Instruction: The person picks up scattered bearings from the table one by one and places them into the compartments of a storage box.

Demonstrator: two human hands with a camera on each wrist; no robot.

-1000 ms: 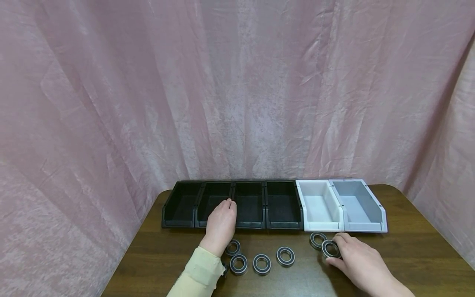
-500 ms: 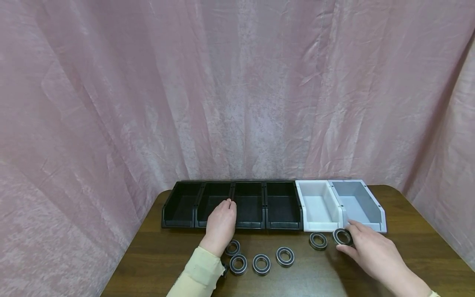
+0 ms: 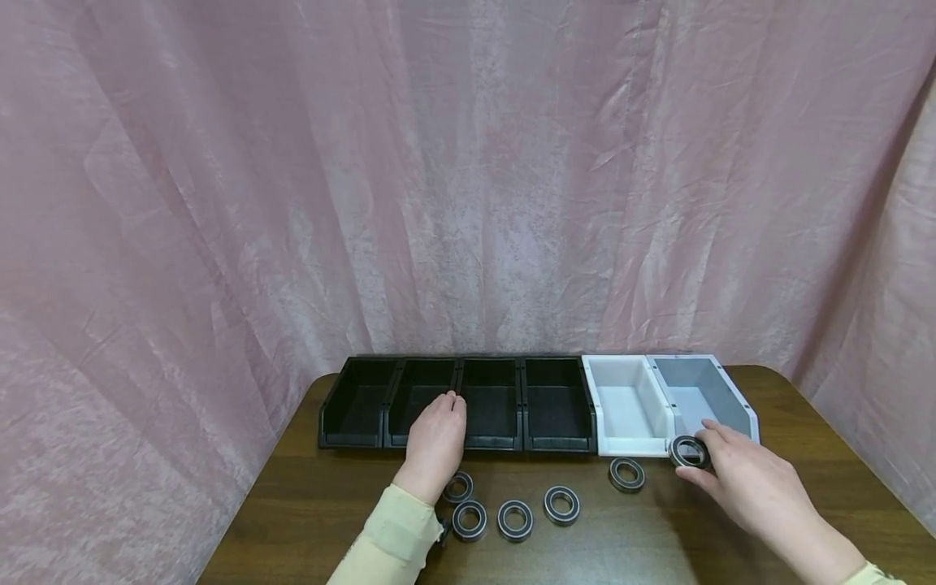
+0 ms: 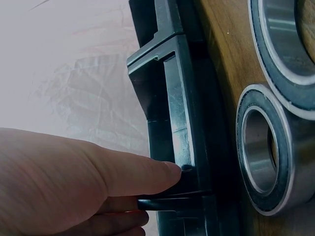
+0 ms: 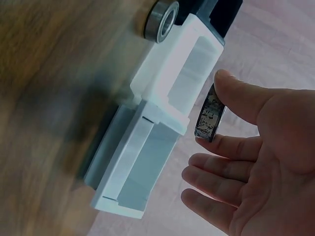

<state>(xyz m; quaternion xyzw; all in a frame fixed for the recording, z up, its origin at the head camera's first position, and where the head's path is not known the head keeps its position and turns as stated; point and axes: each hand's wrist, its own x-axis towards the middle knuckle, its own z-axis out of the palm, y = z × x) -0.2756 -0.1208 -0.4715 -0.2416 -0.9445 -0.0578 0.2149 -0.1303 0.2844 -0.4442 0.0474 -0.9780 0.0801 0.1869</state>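
One bearing (image 3: 689, 452) sits pinched in your right hand (image 3: 756, 487) near the 7 o'clock corner of the grey bin (image 3: 691, 374) – best held level, clear of its lip – while your left hand (image 3: 436, 432) touches a black bin (image 4: 182, 118), its grip unclear.

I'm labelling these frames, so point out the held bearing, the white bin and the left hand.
Held bearing (image 5: 210, 114), right wrist view: its outer side.
White bin (image 3: 638, 446), head view: its front wall.
Left hand (image 3: 433, 440), head view: back of the hand.
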